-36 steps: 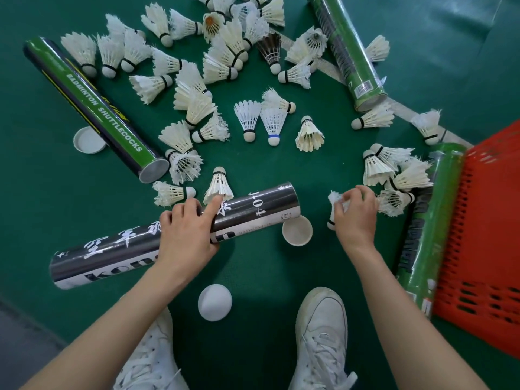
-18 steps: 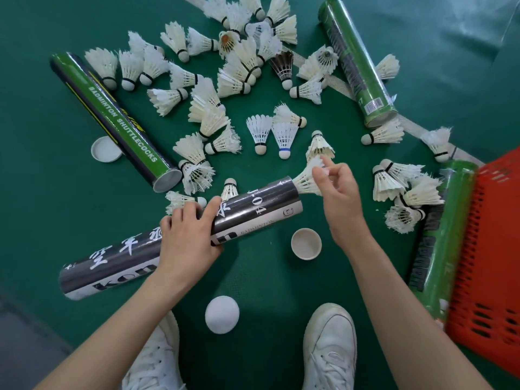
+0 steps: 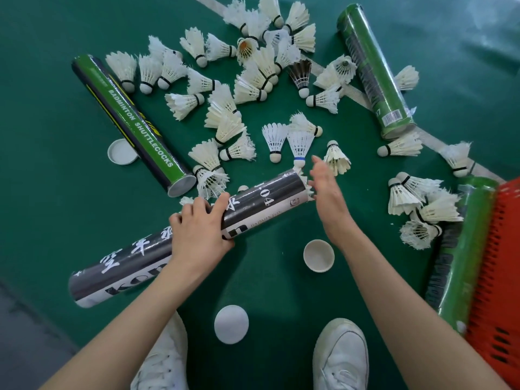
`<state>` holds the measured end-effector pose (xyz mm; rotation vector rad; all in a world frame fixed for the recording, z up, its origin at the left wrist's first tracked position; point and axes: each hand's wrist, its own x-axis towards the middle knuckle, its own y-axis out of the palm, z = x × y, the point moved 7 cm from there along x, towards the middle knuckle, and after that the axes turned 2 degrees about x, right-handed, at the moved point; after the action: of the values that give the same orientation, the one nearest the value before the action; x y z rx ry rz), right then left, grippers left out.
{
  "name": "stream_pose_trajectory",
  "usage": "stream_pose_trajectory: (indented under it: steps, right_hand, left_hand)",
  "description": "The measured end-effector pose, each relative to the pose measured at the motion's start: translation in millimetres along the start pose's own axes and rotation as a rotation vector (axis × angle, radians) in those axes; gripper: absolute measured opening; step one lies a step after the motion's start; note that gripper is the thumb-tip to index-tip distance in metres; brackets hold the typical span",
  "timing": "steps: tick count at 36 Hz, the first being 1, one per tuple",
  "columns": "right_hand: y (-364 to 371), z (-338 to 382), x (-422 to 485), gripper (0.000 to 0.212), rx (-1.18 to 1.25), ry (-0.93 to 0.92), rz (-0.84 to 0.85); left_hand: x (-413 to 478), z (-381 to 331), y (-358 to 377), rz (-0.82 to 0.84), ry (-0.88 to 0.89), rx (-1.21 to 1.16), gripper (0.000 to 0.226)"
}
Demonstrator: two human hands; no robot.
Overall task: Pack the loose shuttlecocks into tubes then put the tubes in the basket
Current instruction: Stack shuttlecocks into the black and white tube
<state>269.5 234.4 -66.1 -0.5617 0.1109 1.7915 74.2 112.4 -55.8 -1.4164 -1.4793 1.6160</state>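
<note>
Nearest to the person, two white sneakers (image 3: 342, 358) stood on the green court floor (image 3: 42, 164), and a round white plastic cap (image 3: 231, 324) lay between them. A little farther, a second white cap (image 3: 318, 256) lay hollow side up, just beside the right forearm. At the right edge stood an orange plastic basket (image 3: 501, 277), and a green tube (image 3: 464, 249) lay along its wall.

The left hand (image 3: 198, 232) gripped the long black-and-white cardboard tube (image 3: 135, 257) near its middle, with the fingers curled over the top. The tube was slanted, and its open end pointed up and to the right. From this end only the white feather tips of a shuttlecock (image 3: 307, 182) stuck out. The right hand (image 3: 327, 190) was at the mouth. Its fingers were straight and close together, the palm faced the feathers, and it held nothing. Half a second before, this hand had pinched the shuttlecock, most of which was outside the tube. By now the shuttlecock was almost wholly inside.

Beyond the tube's mouth lay a blue-banded white shuttlecock (image 3: 300, 142), nearly touching the tube's rim. To the left lay a green-and-black printed tube (image 3: 132, 122) with a white lid (image 3: 121, 152) beside it. Farther away, many loose white feather shuttlecocks (image 3: 253, 74) were scattered in a heap. Another green tube with a barcode (image 3: 374, 68) lay at the far right of them. A smaller cluster of shuttlecocks (image 3: 416, 204) lay near the basket.
</note>
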Motion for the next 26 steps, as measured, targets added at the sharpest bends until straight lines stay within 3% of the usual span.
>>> stream_pose_trajectory:
  steps: [2, 4, 11, 15, 18, 23, 26]
  right_hand:
    - [-21.0, -5.9, 16.1, 0.042, 0.06, 0.08, -0.198]
    - [-36.6, -7.8, 29.5, 0.042, 0.06, 0.131, -0.291]
    - [-40.4, -5.1, 65.2, 0.05, 0.008, 0.209, -0.209]
    - [-38.5, -8.8, 66.6, 0.053, 0.027, 0.23, -0.274]
    - [-40.5, -7.3, 59.1, 0.043, -0.056, 0.166, -0.349]
    - [-42.3, 11.8, 27.3, 0.009, -0.182, -0.087, -0.397]
    - [-39.0, 19.2, 5.3, 0.001, -0.163, -0.213, -0.386]
  left_hand:
    - [4.6, 0.1, -1.7, -0.004, -0.01, -0.002, 0.084]
    - [8.7, 2.1, -3.7, -0.005, -0.017, -0.002, 0.084]
    - [18.0, 9.2, -5.9, 0.008, -0.041, 0.015, 0.085]
    - [19.0, 10.4, -5.1, 0.014, -0.056, 0.028, 0.086]
    - [16.9, 14.3, -5.2, 0.002, -0.069, 0.029, 0.085]
    - [12.2, 18.3, -6.7, -0.015, -0.078, 0.046, 0.082]
    - [7.4, 19.5, -6.4, -0.02, -0.083, 0.044, 0.083]
